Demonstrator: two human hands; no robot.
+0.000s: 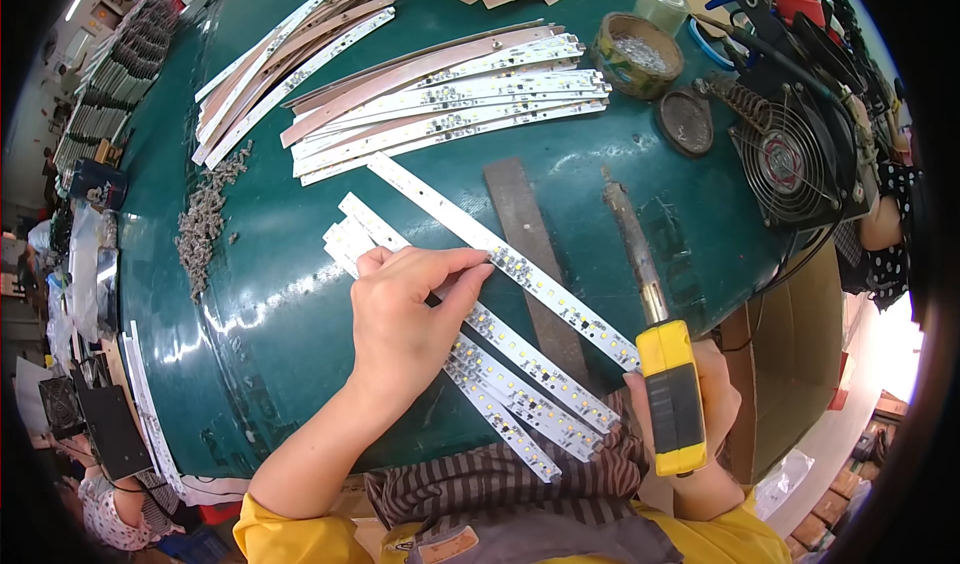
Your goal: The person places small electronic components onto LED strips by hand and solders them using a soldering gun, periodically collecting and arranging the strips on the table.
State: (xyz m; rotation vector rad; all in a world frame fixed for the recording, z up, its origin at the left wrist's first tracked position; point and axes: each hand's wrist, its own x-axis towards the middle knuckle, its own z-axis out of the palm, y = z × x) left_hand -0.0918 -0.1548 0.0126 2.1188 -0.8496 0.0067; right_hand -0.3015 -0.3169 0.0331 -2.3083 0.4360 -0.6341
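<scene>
While left hand (405,314) presses, LED strip (500,259) runs diagonally, upper-left to lower-right

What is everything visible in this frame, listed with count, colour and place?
table: one, dark green, fills the middle.
light strips near the hands: about four, white, slanting across the near edge.
strip piles: two heaps, white and tan, far side.
small parts: one loose heap, grey, left of the table.
metal bar: one, grey-brown, lying flat beside the strips.
tape roll: one, yellowish, filled with small bits, far right.
round lid: one, dark, below the tape roll.
fan: one, black, right edge.
soldering iron: one, yellow handle, in the right hand.
left hand: pressing on the strips.
right hand: gripping the soldering iron.
</scene>
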